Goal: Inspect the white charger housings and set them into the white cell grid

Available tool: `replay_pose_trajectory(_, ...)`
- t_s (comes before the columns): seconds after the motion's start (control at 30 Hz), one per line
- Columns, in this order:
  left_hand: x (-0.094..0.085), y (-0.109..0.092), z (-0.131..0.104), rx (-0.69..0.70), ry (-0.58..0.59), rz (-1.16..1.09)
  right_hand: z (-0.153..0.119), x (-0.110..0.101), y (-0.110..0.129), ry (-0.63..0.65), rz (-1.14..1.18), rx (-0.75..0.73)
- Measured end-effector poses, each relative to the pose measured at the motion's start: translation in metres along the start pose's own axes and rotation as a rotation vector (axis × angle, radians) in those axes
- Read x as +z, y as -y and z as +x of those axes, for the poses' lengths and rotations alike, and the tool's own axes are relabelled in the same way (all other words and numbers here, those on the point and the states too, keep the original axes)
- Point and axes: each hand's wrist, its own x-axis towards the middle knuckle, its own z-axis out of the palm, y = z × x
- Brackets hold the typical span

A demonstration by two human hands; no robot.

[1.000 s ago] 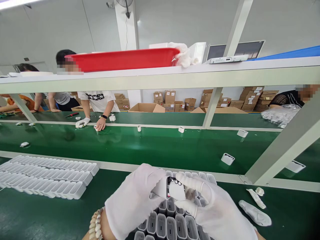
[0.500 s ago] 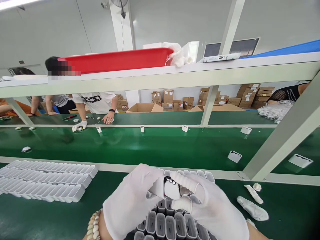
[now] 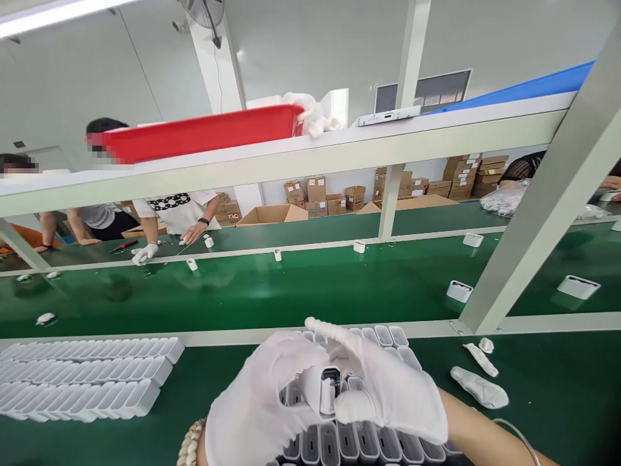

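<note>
A small white casing (image 3: 320,390) with a dark opening on its right end is held in my left hand (image 3: 264,401), its gloved fingers wrapped round the casing. Beside the opening, my right hand (image 3: 388,395) touches the casing's edge with a thumb, while its index finger is raised and stretched out. Both hands wear white gloves. Below them stand rows of grey-white open cases (image 3: 349,441) with slots in their bottoms, partly hidden by my hands. A white piece shows inside the casing's opening.
Rows of white cases (image 3: 140,396) lie at left. White finger cots (image 3: 479,387) lie at right. Several white casings rest on the green belt (image 3: 291,291). A slanted post (image 3: 528,213) and shelf beam (image 3: 291,158) frame the view. Across the belt, a person's gloved hand (image 3: 144,254) works.
The dark-and-white part between my hands now sits inside the casing. My right index finger has lifted away. The view has tilted and shifted, and another white casing shows near the person opposite.
</note>
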Motion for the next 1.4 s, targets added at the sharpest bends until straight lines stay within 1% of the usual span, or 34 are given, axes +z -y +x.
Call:
replay_pose_trajectory(0.07,0.003,-0.001,0.001,0.050,-0.007,-0.046,-0.001,0.004,-0.002,0.031,0.066,-0.002)
replay_pose_trajectory(0.13,0.005,-0.004,0.002,0.094,-0.008,-0.083,0.000,0.007,-0.004,0.027,0.099,-0.008)
replay_pose_trajectory(0.2,0.008,-0.005,0.003,0.102,-0.004,-0.102,0.001,0.008,-0.004,0.012,0.096,-0.002)
replay_pose_trajectory(0.37,0.013,-0.002,0.002,0.041,0.010,-0.100,0.000,0.009,0.000,-0.119,-0.022,0.038)
replay_pose_trajectory(0.5,0.014,0.004,0.000,-0.001,0.032,-0.108,0.001,0.009,-0.001,-0.139,-0.063,0.030)
replay_pose_trajectory(0.57,0.013,0.004,0.001,-0.053,0.036,-0.115,0.003,0.009,-0.002,-0.168,-0.125,0.023)
replay_pose_trajectory(0.63,0.011,0.003,0.003,-0.153,0.028,-0.111,0.004,0.008,-0.002,-0.238,-0.215,-0.002)
replay_pose_trajectory(0.7,0.011,0.002,0.005,-0.260,0.000,-0.110,0.003,0.010,0.000,-0.313,-0.333,-0.003)
replay_pose_trajectory(0.77,0.011,0.001,0.006,-0.326,-0.047,-0.117,0.002,0.012,0.003,-0.356,-0.460,0.039)
replay_pose_trajectory(0.87,0.014,0.002,0.006,-0.367,-0.101,-0.142,0.000,0.017,0.006,-0.370,-0.564,0.075)
replay_pose_trajectory(1.0,0.017,-0.001,0.007,-0.369,-0.082,-0.228,0.001,0.020,0.005,-0.423,-0.626,0.023)
replay_pose_trajectory(1.07,0.017,-0.003,0.009,-0.377,-0.079,-0.265,0.001,0.020,0.001,-0.472,-0.696,-0.041)
replay_pose_trajectory(1.1,0.017,-0.004,0.009,-0.383,-0.081,-0.278,0.000,0.019,-0.002,-0.516,-0.748,-0.102)
replay_pose_trajectory(1.17,0.018,-0.005,0.009,-0.386,-0.096,-0.292,-0.002,0.020,-0.008,-0.631,-0.890,-0.280)
replay_pose_trajectory(1.23,0.019,-0.003,0.008,-0.369,-0.122,-0.286,-0.005,0.022,-0.013,-0.696,-1.056,-0.497)
replay_pose_trajectory(1.3,0.021,-0.001,0.006,-0.342,-0.149,-0.259,-0.007,0.024,-0.015,-0.680,-1.193,-0.676)
replay_pose_trajectory(1.37,0.024,0.003,0.004,-0.329,-0.181,-0.219,-0.006,0.027,-0.013,-0.667,-1.263,-0.788)
replay_pose_trajectory(1.4,0.025,0.004,0.003,-0.331,-0.198,-0.197,-0.006,0.028,-0.012,-0.680,-1.281,-0.818)
